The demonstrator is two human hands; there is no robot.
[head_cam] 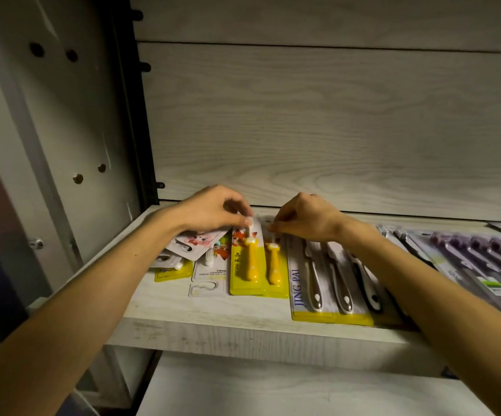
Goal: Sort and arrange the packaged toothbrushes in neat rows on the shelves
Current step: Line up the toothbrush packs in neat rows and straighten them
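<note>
left hand [213,210] and right hand [304,217] each pinch a far top corner of the yellow carded giraffe-handled toothbrush pack [247,265]; its long axis runs front-to-back on the pale wooden shelf [213,313], left hand marginally nearer.

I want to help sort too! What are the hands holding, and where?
Left hand pinches the far top edge of the front yellow giraffe toothbrush pack. Right hand pinches the far top edge of the yellow pack behind it.

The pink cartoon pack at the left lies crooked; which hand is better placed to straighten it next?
Left. The left hand is directly above the pink cartoon pack, while the right hand pinches the top of the second yellow toothbrush pack, farther right.
</note>
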